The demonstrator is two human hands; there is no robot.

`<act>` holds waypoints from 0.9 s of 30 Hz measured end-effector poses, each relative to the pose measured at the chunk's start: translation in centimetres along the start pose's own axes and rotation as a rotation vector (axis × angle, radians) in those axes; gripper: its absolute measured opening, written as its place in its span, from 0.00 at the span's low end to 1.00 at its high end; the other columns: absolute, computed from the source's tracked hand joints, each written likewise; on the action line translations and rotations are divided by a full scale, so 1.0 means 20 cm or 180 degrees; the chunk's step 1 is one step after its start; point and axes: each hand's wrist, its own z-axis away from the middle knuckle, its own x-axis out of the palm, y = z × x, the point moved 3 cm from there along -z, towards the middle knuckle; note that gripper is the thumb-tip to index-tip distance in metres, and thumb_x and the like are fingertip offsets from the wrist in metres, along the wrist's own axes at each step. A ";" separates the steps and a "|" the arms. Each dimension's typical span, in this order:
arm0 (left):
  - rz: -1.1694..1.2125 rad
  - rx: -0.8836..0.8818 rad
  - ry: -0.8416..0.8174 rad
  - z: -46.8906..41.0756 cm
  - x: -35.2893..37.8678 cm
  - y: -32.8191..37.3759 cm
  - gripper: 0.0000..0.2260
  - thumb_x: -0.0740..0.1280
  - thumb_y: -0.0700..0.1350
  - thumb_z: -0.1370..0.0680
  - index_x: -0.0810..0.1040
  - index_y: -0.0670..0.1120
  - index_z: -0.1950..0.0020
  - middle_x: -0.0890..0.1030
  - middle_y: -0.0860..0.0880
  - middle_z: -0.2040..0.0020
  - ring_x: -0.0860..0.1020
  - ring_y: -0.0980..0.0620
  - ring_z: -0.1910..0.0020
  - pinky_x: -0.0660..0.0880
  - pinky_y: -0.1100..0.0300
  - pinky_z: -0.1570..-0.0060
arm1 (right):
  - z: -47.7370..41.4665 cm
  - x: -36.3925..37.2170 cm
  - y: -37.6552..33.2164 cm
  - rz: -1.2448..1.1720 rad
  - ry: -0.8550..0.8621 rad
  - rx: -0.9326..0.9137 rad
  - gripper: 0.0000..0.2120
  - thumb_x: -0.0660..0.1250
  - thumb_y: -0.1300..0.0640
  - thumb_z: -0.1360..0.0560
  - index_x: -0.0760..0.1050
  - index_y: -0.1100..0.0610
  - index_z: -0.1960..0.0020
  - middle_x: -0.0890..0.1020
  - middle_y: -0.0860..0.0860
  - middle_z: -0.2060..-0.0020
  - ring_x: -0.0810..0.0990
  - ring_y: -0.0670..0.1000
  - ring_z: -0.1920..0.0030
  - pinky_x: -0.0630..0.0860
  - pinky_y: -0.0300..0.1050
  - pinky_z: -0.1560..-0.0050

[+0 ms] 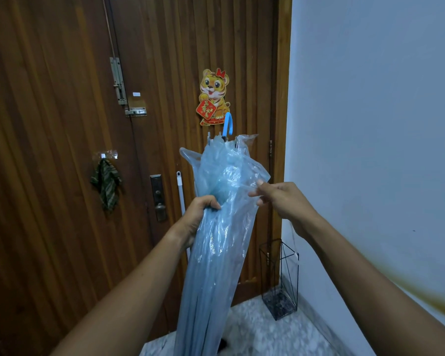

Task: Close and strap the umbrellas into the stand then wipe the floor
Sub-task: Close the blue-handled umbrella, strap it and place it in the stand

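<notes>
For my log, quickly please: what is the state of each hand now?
Left hand: grips the folded translucent pale-blue plastic umbrella around its canopy.
Right hand: pinches a loose piece of the same canopy's plastic.

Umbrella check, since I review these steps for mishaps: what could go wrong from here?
The umbrella is loosely bunched; if the left hand slackens, folds may spill open. The right hand pinches thin plastic, which might tear if tugged. The wire stand looks light and could tip.
</notes>
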 end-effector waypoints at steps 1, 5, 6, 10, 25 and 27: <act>-0.0028 0.0016 -0.0030 0.00 0.00 0.00 0.07 0.58 0.36 0.29 0.76 0.38 0.60 0.77 0.43 0.70 0.77 0.47 0.73 0.75 0.62 0.71 | -0.01 -0.01 -0.01 0.0028 -0.0035 0.0038 0.17 0.65 0.50 0.19 0.85 0.63 0.48 0.82 0.47 0.64 0.74 0.31 0.77 0.67 0.27 0.75; -0.0105 0.0074 -0.0137 -0.01 0.00 0.00 0.08 0.60 0.38 0.30 0.76 0.37 0.54 0.78 0.43 0.67 0.78 0.47 0.70 0.76 0.59 0.69 | -0.04 -0.01 -0.01 -0.0121 -0.0085 0.0079 0.06 0.74 0.55 0.24 0.86 0.58 0.51 0.85 0.46 0.53 0.80 0.36 0.59 0.70 0.30 0.64; -0.0100 0.0084 -0.0145 -0.02 -0.01 0.00 0.11 0.62 0.39 0.32 0.76 0.37 0.52 0.78 0.43 0.65 0.78 0.46 0.69 0.76 0.59 0.68 | -0.04 0.00 -0.01 -0.0192 -0.0052 0.0049 0.05 0.75 0.56 0.25 0.86 0.57 0.53 0.85 0.44 0.57 0.80 0.36 0.60 0.70 0.30 0.64; -0.0105 0.0014 -0.0171 -0.04 -0.03 -0.02 0.22 0.66 0.42 0.38 0.77 0.37 0.46 0.78 0.40 0.59 0.78 0.43 0.64 0.75 0.54 0.62 | -0.02 0.01 -0.02 -0.0213 0.0040 -0.0294 0.04 0.73 0.59 0.24 0.84 0.60 0.53 0.82 0.46 0.65 0.77 0.37 0.70 0.71 0.29 0.69; -0.0192 -0.0002 -0.0030 -0.05 -0.07 -0.04 0.23 0.68 0.43 0.40 0.78 0.37 0.46 0.78 0.39 0.58 0.78 0.43 0.65 0.76 0.54 0.63 | -0.04 -0.03 0.02 -0.0508 0.0407 0.0052 0.03 0.77 0.58 0.28 0.87 0.56 0.55 0.85 0.43 0.64 0.79 0.36 0.68 0.68 0.32 0.66; -0.0203 0.0056 0.0047 -0.06 -0.09 -0.05 0.24 0.70 0.44 0.41 0.78 0.37 0.47 0.77 0.37 0.55 0.78 0.41 0.63 0.75 0.53 0.62 | -0.03 -0.03 0.03 -0.0553 0.0602 0.0028 0.04 0.78 0.57 0.29 0.87 0.57 0.56 0.85 0.45 0.64 0.78 0.37 0.69 0.69 0.33 0.65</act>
